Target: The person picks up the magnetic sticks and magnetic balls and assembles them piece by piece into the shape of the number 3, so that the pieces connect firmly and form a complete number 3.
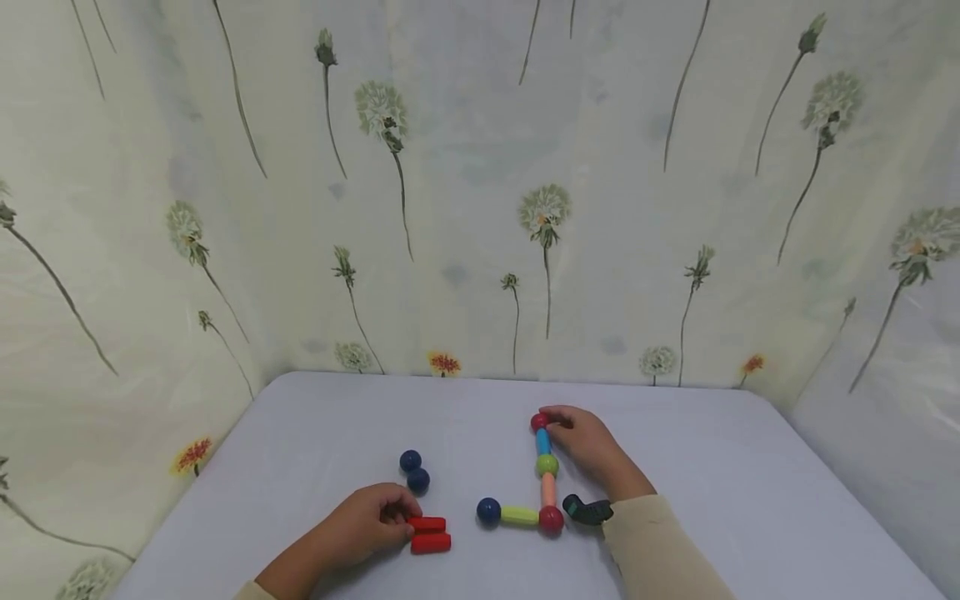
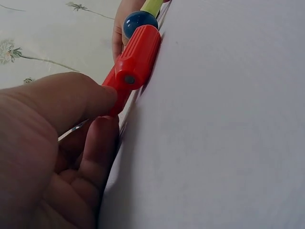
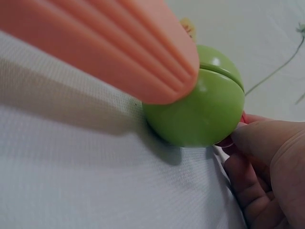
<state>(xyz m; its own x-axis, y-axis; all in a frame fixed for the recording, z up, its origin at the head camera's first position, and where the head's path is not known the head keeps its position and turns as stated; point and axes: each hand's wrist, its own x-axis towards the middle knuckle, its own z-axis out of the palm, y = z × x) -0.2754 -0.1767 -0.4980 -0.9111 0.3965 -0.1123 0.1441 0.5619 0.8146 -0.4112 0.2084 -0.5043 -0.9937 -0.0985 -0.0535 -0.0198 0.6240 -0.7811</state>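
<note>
1. Pinches far red stick (image 1: 429, 524) by left end, between thumb and curled fingers of left hand (image 1: 362, 523); rests on near side of desk (image 1: 720, 467).
2. Lies just beside near red stick (image 1: 431, 543), roughly parallel, both with long axes running left to right.
3. Grips far red ball (image 1: 537, 423) between thumb and fingers of right hand (image 1: 588, 439), at far end of L-shaped chain.
4. Runs from there towards wearer, slanting slightly: blue stick (image 1: 543, 442), green ball (image 1: 548, 465), peach stick (image 1: 549, 488), near red ball (image 1: 551, 521).
5. Turns left at that corner along yellow-green stick (image 1: 519, 517), ending at navy ball (image 1: 488, 512), to right of red sticks.
6. Shows in left wrist view only: glossy, lengthwise ribbing and grey disc in end of near red stick.
7. Shows in right wrist view only: groove around green ball, ribbing on peach stick.
8. Shows in head view only: two loose navy balls (image 1: 415, 471), side by side beyond left hand.
</note>
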